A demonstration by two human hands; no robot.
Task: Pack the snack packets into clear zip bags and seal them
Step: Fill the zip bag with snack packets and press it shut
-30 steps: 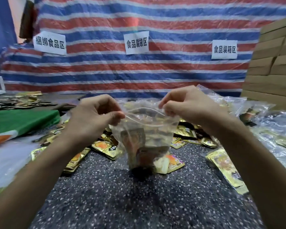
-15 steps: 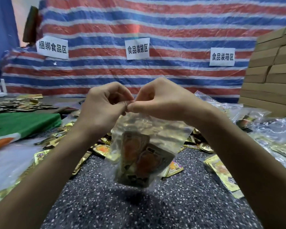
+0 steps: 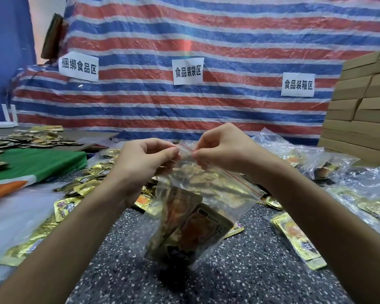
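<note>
Bare forearms are stretched forward and angled inward, the left hand (image 3: 144, 165) and right hand (image 3: 226, 154) raised close together, fingers curled, thumbs and forefingers pinched on a zip bag (image 3: 206, 191) top edge

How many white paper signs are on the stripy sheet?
3, in a row: the left sign, the middle sign and the right sign. Others may lie outside the picture.

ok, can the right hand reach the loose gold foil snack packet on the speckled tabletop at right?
Probably not yet: the right hand, with the left hand, pinches the top of the clear plastic zip bag. The gold foil snack packet lies uncovered beside that forearm, so only the grip hinders.
</note>
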